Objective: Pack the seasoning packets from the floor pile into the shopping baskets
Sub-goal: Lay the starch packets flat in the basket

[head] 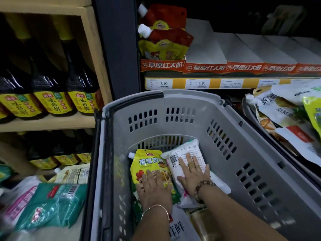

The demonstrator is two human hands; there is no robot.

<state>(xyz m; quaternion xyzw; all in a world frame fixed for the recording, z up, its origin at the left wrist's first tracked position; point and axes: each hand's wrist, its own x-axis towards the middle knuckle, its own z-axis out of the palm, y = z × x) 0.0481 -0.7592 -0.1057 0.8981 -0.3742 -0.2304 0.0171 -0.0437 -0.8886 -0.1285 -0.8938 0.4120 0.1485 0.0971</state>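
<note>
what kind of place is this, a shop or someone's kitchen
Most likely a grocery shop aisle: price tags line the shelf edge, identical sauce bottles fill the wooden shelf, and seasoning packets lie in a grey shopping basket.

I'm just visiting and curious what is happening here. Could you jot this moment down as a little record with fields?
Container: gray shopping basket
Left hand: flat on yellow spout pouch in the basket
Right hand: flat on white packet beside it
Floor pile: green packet and others, left of basket
Right of basket: white pouches, heaped
Shelf at left: dark sauce bottles, yellow labels
</note>
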